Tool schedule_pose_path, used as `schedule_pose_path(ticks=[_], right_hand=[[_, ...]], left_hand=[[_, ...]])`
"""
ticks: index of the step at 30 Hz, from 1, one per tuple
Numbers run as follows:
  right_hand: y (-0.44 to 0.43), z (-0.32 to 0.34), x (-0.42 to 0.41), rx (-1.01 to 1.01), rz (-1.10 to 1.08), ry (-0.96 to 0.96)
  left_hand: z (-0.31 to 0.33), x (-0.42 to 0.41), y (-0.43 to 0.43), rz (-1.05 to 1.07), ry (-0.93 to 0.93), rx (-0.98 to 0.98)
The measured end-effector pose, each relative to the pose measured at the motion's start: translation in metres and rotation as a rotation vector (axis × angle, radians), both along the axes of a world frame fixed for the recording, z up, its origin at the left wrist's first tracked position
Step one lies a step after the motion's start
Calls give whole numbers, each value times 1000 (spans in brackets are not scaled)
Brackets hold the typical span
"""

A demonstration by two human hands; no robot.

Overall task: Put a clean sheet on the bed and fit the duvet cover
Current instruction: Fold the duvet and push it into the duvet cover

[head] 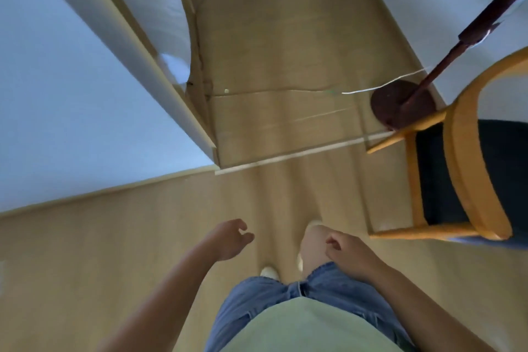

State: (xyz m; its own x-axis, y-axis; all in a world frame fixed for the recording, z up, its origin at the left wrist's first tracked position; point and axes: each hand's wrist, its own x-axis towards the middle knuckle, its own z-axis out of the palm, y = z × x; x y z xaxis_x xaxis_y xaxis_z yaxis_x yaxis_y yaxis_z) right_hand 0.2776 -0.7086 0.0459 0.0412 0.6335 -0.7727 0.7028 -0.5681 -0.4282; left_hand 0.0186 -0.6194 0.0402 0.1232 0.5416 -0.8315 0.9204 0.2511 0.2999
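empty hands over a wooden floor, bedding nowhere to be told

no writing or label can be made out; the whole view is soft with blur.

the person looks straight down at a wooden floor. the left hand hangs in front of the body with its fingers loosely curled and a little apart, holding nothing. the right hand is in front of the right thigh, fingers loosely curled too, and it also holds nothing. both forearms are cut off by the bottom edge.

where the sheet, the duvet cover and the bed are cannot be told from this view. a pale shape beyond the door frame at upper left is too blurred to name.

below are blue denim shorts and a pale green shirt. a white shoe shows only at its tip, the rest hidden by the shorts.

on the right a chair with an orange wooden frame and a dark seat is cut off by the edge. just beside it is a dark red round stand; its pole runs out at the top right corner. a thin white cord lies on the floor by the stand. a white wall fills the left side.
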Motion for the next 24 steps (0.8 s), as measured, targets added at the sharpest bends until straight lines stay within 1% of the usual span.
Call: schedule_pose_path(ticks=[4, 8, 11, 13, 15, 17, 19, 21, 24], right_hand=[[143, -11, 38, -7, 86, 22], [300, -5, 80, 25, 151, -73], [408, 12, 81, 64, 247, -78], [477, 18, 64, 71, 346, -56], [546, 21, 35, 85, 468, -27], [615, 22, -4, 119, 565, 4], [681, 25, -49, 180, 670, 29], [737, 31, -96, 238, 764, 47], [799, 43, -155, 344, 935, 109]], left_hand=[[-10, 36, 134, 80, -7, 35], [-6, 72, 241, 353, -94, 20], [7, 79, 309, 527, -203, 30], [18, 70, 359, 628, -222, 127], [26, 53, 412, 774, -202, 261], [29, 33, 466, 930, -193, 410], [25, 11, 520, 1074, -205, 508], [23, -13, 571, 1223, -204, 539], [22, -42, 625, 1475, -197, 517]])
